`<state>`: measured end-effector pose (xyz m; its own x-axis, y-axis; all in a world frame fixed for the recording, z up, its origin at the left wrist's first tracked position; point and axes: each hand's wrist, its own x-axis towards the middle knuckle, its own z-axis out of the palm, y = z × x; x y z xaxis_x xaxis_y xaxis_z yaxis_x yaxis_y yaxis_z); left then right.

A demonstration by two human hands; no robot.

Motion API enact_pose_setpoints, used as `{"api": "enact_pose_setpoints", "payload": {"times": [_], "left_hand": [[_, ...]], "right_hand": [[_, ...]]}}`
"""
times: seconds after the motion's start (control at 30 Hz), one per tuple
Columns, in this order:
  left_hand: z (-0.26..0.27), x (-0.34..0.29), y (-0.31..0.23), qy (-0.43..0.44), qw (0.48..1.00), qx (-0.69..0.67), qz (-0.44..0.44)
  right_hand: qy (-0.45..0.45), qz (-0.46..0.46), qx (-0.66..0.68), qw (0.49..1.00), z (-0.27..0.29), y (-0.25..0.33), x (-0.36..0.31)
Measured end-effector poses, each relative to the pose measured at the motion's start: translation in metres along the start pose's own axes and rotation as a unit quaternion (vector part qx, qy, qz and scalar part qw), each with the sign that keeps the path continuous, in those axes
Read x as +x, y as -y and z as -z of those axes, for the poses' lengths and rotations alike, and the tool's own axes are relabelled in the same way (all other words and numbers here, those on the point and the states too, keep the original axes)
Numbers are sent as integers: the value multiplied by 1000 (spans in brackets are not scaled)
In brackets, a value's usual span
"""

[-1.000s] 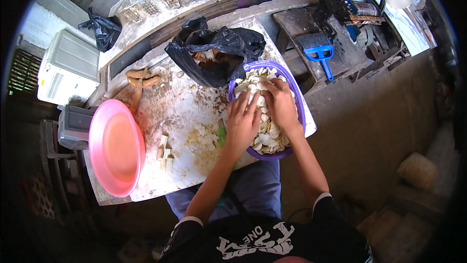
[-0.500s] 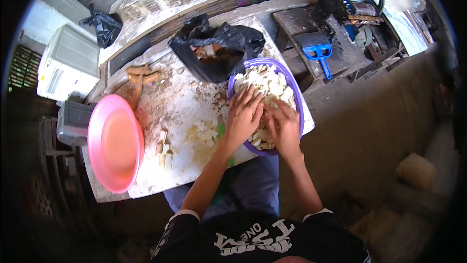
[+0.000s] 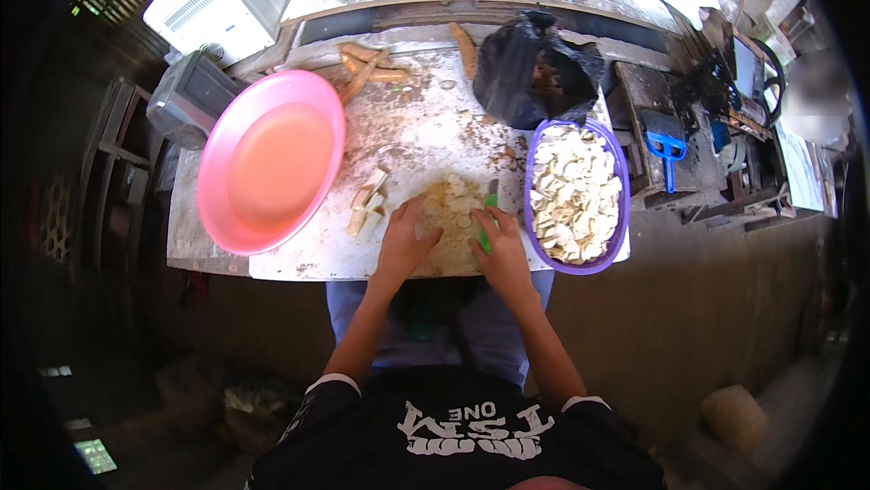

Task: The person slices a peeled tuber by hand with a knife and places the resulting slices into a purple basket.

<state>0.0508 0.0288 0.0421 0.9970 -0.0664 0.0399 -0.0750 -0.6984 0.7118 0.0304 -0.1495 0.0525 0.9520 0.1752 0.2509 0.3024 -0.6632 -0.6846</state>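
Note:
On the tabletop, my left hand (image 3: 407, 238) lies at the left side of a small pile of pale root slices (image 3: 458, 200), its thumb spread from its fingers. My right hand (image 3: 504, 250) is at the pile's right side, fingers bent and apart, reaching across a green-handled knife (image 3: 492, 202) that lies flat on the table. To the right stands a purple basin (image 3: 623, 209) full of pale slices (image 3: 575, 186). Several peeled root sticks (image 3: 367, 204) rest left of my left hand.
A pink basin (image 3: 331, 96) of cloudy liquid stands at the table's left. Brown unpeeled roots (image 3: 385, 76) lie farther back. An open black plastic bag (image 3: 507, 82) sits behind the purple basin. A blue-handled scraper or dustpan (image 3: 667, 147) lies on a side bench at right.
Both hands have left the slices in the purple basin and moved to the small pile on the table. The view has shifted, so the table appears farther right and more level.

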Motion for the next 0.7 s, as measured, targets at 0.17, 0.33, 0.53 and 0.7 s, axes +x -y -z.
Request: {"api": "enact_pose_setpoints", "payload": {"times": [0.17, 0.33, 0.53, 0.7], "left_hand": [[-3, -8, -1, 2, 999, 13, -39], [-29, 10, -14, 24, 997, 22, -69], [-58, 32, -16, -22, 992, 44, -115], [-63, 41, -18, -50, 992, 26, -113]], "right_hand": [[88, -18, -84, 992, -19, -27, 34], [144, -34, -129, 981, -4, -35, 64], [70, 13, -71, 995, -13, -54, 57], [30, 24, -83, 996, -13, -57, 57]]}}
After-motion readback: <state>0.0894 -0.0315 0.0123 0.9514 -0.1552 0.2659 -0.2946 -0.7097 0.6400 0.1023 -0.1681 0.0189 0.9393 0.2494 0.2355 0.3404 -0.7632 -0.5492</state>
